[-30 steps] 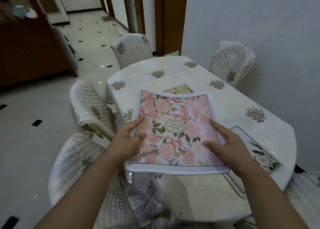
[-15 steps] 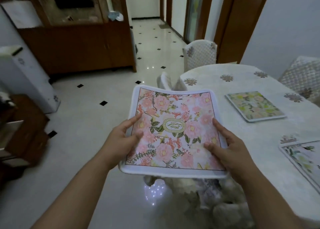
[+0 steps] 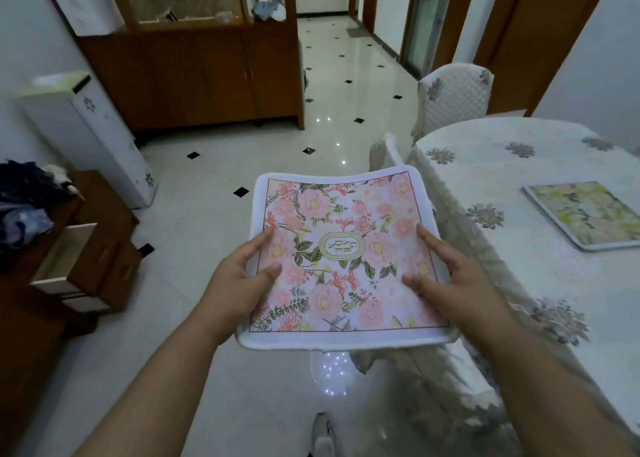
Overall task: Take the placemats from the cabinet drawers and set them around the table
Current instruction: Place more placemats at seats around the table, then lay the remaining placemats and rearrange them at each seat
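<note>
I hold a pink floral placemat with a white border in front of me, over the floor and left of the table. My left hand grips its left edge, thumb and index finger on top. My right hand grips its right edge the same way. A green and yellow floral placemat lies flat on the table's lace cloth at the right. The low cabinet at the left has drawers pulled open.
Covered chairs stand along the table's left side and far end. A white appliance and a wooden sideboard stand at the back left. Clothes lie on the low cabinet. Glossy tiled floor spreads ahead.
My view has swung left, away from the table. The pink placemat, first over the tabletop, is now over the floor beside it. Both hands keep the same hold.
</note>
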Available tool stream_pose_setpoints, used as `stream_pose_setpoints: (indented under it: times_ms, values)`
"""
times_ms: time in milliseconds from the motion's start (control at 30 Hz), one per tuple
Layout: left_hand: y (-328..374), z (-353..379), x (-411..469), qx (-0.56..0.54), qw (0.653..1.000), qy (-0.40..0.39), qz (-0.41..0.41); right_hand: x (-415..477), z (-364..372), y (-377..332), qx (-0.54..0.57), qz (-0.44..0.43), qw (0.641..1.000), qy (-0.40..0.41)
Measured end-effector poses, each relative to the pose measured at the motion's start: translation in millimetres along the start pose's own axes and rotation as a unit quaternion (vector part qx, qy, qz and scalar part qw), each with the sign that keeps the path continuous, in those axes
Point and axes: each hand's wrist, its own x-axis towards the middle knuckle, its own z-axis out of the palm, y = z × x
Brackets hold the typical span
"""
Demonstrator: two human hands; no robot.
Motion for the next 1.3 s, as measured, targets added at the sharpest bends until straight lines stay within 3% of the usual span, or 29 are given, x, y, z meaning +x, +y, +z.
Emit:
stream_pose_setpoints:
  times_ms: [167,400,700,1067,1300]
  values:
    - [-10,-29,73,0.028,1.0,-0.013,-0.003,66,39,12,0.024,0.022,0.999,0.003]
    - [6,-65,201,0.129,0.991,-0.033,0.008,189,82,6,-0.034,0.035,0.999,-0.011]
    - [28,-84,383,0.123,0.989,-0.071,0.039,341,104,-32,-0.119,0.069,0.988,0.075]
    - [45,-84,632,0.075,0.967,-0.237,0.062,485,139,-48,-0.172,0.127,0.954,0.211]
    - [78,-34,773,0.105,0.932,-0.333,0.096,564,137,-44,-0.145,0.178,0.92,0.319]
